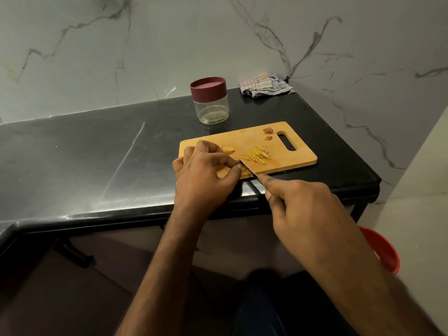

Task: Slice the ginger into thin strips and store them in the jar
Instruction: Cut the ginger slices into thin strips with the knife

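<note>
Yellow ginger strips (pixel 255 155) right of left hand (pixel 206 170) fingers (pixel 236 169); knife (pixel 248 169) between.

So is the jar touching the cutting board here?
Apart. The head view shows the jar standing on the black counter behind the cutting board, with a strip of dark counter visible between the jar's base and the board's far edge.
</note>
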